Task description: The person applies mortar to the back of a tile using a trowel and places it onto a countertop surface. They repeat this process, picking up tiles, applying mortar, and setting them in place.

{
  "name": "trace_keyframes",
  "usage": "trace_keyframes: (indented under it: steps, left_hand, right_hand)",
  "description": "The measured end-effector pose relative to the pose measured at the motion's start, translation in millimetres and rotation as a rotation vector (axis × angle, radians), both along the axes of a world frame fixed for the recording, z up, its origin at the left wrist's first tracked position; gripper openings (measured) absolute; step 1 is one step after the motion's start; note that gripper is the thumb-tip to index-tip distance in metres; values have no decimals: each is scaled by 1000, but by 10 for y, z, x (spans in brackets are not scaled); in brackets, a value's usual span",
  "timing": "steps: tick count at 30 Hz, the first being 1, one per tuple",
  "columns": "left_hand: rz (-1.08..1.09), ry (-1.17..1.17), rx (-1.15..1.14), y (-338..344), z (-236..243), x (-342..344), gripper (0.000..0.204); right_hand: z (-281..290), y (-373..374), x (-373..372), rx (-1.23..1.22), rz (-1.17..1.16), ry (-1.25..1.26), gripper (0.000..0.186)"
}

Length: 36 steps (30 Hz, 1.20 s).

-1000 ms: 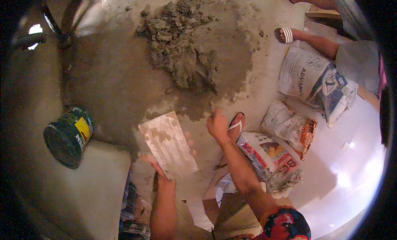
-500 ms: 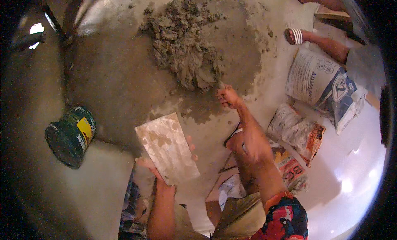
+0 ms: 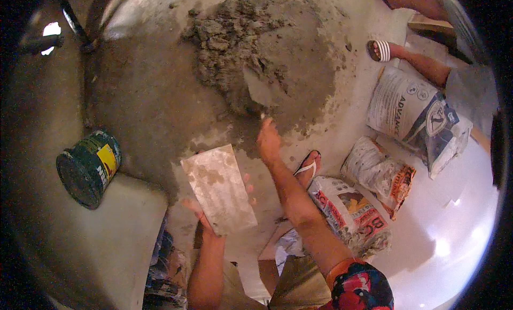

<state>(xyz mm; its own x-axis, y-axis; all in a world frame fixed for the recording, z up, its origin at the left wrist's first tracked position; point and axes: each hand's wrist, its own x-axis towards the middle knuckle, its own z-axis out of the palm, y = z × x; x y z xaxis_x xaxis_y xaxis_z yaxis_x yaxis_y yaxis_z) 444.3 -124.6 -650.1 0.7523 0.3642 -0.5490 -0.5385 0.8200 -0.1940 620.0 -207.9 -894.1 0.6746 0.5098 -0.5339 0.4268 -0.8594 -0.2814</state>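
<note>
My left hand holds a pale rectangular board from beneath, thumb at its left edge and fingertips at its right. Thin damp mortar smears mark the board's face. My right hand is closed around the handle of a trowel, which is mostly covered by the fingers. The trowel's grey blade points away from me and lies against the near side of a lumpy pile of wet mortar. The mortar spreads over the floor beyond both hands.
A dark green bucket stands at left. On the right lie a large white-and-blue bag, a crumpled bag and a red-and-white bag. Another person's sandalled foot rests at upper right. My flip-flopped foot is near my right forearm.
My right hand has moved left and slightly nearer, and the trowel blade now shows flat against the mortar. The board in my left hand has barely shifted.
</note>
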Motion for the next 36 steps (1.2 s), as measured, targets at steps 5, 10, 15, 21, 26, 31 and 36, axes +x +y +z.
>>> trace_keyframes:
  steps: [5, 10, 15, 21, 26, 31, 36]
  left_hand:
    - [81, -47, -23, -62, -22, -88, 131]
    - [43, 1, -58, 5, 40, -129, 127]
    - [78, -175, -36, 114, -185, -220, 136]
    - [69, -191, -66, 86, -118, -210, 135]
    - [134, -165, -86, -26, -88, -211, 133]
    - [137, -115, -27, 17, 20, -199, 127]
    - [68, -133, -53, 28, 78, -92, 128]
  right_hand:
    - [874, -668, -510, 247, -109, 148, 48]
    - [883, -1802, -567, 435, -749, 321, 40]
    - [-520, -676, -354, 240, -591, 652, 27]
    - [-5, -1, -8, 354, -664, 901, 19]
    - [1071, -154, 110, 348, -589, 660, 21]
    - [943, -65, 154, 419, -186, -48, 25]
    - [-482, -273, -103, 230, -171, -73, 34]
